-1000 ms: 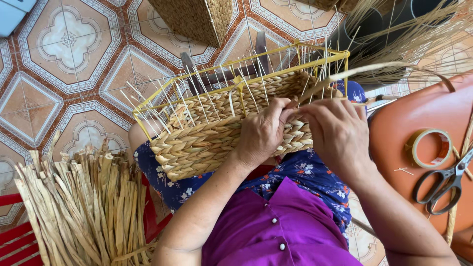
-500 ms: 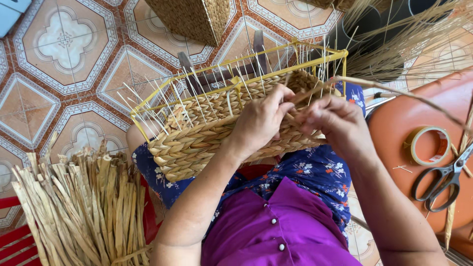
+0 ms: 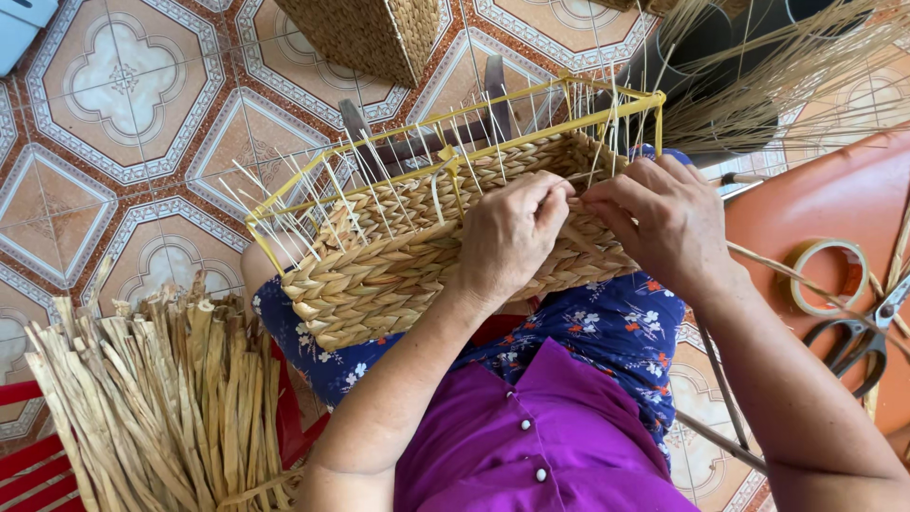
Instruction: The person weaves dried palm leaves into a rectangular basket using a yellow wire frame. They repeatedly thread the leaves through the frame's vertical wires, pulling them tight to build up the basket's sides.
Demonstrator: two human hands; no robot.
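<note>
Leftmost, a bundle of dried flat straw strips (image 3: pixel 161 398) is leaning on a red stool (image 3: pixel 28 455), crowding the lap's left edge. Across the lap, a half-woven basket (image 3: pixel 417 256) is lying tilted, its braided wall thick and ropy below a yellow wire frame (image 3: pixel 455 156) bristling with thin pale spokes. The left hand (image 3: pixel 507 237) is pinching a strand at the weave's upper edge, fingers closed; the right hand (image 3: pixel 664 223) is pinching alongside, nearly touching it. Rightward, a tape roll (image 3: pixel 832 275) and black scissors (image 3: pixel 858 337) are sitting on an orange seat (image 3: pixel 815 204).
</note>
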